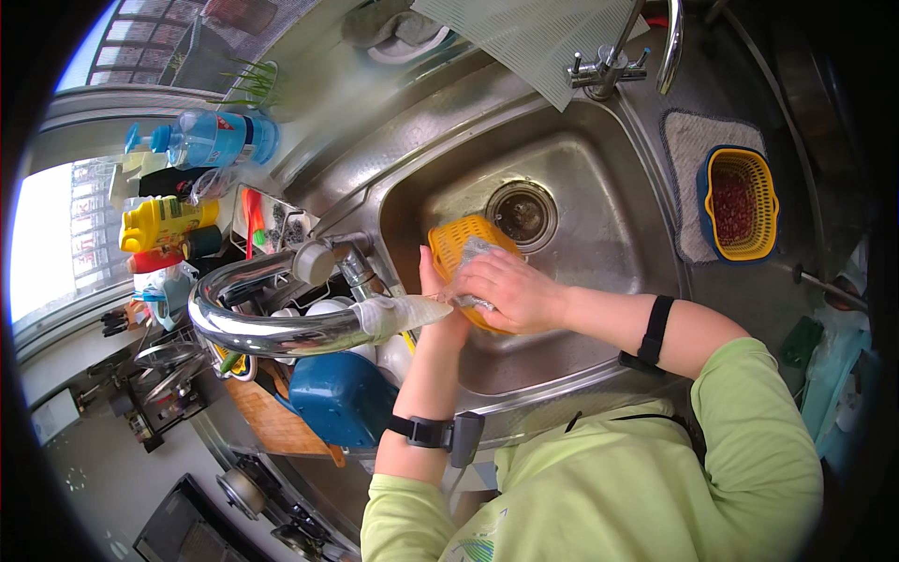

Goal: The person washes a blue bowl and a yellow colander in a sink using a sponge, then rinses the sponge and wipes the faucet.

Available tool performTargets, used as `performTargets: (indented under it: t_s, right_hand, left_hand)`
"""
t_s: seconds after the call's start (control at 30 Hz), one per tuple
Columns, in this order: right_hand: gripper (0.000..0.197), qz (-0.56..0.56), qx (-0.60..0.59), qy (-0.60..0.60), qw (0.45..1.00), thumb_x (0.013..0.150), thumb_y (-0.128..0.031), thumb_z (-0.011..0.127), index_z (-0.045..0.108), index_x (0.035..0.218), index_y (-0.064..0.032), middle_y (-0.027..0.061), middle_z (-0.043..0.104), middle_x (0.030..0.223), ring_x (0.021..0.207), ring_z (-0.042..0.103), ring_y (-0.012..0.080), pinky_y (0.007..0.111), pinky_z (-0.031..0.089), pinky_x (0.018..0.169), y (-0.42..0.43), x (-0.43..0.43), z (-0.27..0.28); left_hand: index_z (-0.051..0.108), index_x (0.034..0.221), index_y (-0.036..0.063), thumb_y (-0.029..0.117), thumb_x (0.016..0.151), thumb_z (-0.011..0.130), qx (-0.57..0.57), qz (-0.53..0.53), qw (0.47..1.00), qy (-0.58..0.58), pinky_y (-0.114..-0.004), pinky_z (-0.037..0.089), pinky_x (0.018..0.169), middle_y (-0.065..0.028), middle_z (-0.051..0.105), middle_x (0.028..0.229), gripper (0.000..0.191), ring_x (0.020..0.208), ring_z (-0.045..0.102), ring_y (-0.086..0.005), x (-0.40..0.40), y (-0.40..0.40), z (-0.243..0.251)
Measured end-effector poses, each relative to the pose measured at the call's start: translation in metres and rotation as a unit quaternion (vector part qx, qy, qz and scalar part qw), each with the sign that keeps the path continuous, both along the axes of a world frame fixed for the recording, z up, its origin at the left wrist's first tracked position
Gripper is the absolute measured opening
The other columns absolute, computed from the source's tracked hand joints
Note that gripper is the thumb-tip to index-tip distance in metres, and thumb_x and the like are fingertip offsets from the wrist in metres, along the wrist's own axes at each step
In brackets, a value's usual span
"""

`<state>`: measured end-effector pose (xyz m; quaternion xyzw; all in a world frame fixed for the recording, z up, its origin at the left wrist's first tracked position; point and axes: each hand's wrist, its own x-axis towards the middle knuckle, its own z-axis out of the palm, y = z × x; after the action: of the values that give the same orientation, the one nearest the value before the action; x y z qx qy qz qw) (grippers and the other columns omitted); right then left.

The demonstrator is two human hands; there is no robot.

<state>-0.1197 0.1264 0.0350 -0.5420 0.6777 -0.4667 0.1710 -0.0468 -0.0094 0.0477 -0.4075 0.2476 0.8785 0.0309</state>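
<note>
Over the stainless steel sink [597, 232], a yellow perforated plastic basket [460, 239] is tilted in my left hand [430, 270], whose fingers are mostly hidden by the basket and the tap. My right hand [513, 288] presses a grey scrubbing cloth [477, 256] against the basket. Water runs over the cloth from the curved chrome tap [274, 337], which has a white cloth sleeve [400, 314] on its spout. Beyond the basket lies the round metal drain [523, 214].
At right, a blue-and-yellow basket [737, 204] of small red items stands partly on a grey mat [702, 140]. A blue plastic basin [340, 400] rests upside down near a wooden cutting board [270, 411]. Bottles [218, 137] line the windowsill; a second tap [604, 70] stands behind the sink.
</note>
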Motion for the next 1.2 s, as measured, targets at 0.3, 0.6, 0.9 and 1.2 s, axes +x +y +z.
performTargets:
  t_s: [0.3, 0.6, 0.9, 1.2]
  right_hand:
    - [0.035, -0.122, 0.052, 0.033, 0.991, 0.084, -0.017, 0.05, 0.049, 0.117, -0.0059, 0.0131, 0.047, 0.124, 0.124, 0.037, 0.0314, 0.045, 0.027, 0.106, -0.016, -0.027, -0.024]
    - [0.027, -0.117, 0.052, 0.057, 0.99, 0.081, -0.026, 0.054, 0.054, 0.102, -0.0087, 0.0084, 0.052, 0.112, 0.112, 0.046, 0.0289, 0.044, 0.036, 0.096, -0.022, -0.028, -0.006]
    - [0.033, -0.201, 0.182, -0.224, 0.936, 0.09, -0.024, 0.046, 0.053, 0.113, -0.0019, 0.0176, 0.056, 0.116, 0.109, 0.052, 0.0335, 0.04, 0.042, 0.091, -0.019, -0.053, -0.026]
    - [0.048, -0.102, 0.073, 0.003, 0.992, 0.091, -0.022, 0.047, 0.036, 0.137, -0.0163, 0.0105, 0.029, 0.145, 0.133, 0.026, 0.0359, 0.047, 0.022, 0.109, -0.008, 0.006, -0.023]
  left_hand:
    - [0.05, 0.121, 0.0066, 0.062, 0.09, 0.03, -0.235, -0.048, 0.968, -0.068, -0.033, 0.044, 0.09, -0.0068, 0.058, 0.113, 0.067, 0.103, 0.056, -0.0183, 0.009, 0.025, -0.001]
    - [0.054, 0.105, 0.0008, 0.033, 0.097, 0.042, -0.398, -0.149, 0.905, -0.017, -0.028, 0.042, 0.078, -0.0062, 0.057, 0.098, 0.035, 0.087, 0.05, -0.0117, 0.02, 0.011, -0.012]
    - [0.055, 0.112, 0.0033, 0.031, 0.095, 0.048, -0.305, -0.109, 0.945, -0.032, -0.029, 0.045, 0.081, -0.0052, 0.06, 0.103, 0.033, 0.092, 0.056, -0.0126, 0.025, 0.016, -0.005]
    - [0.043, 0.128, 0.0108, 0.047, 0.096, 0.032, -0.098, 0.031, 0.995, -0.011, -0.042, 0.044, 0.093, -0.0077, 0.056, 0.119, 0.049, 0.109, 0.054, -0.0239, 0.026, -0.003, -0.018]
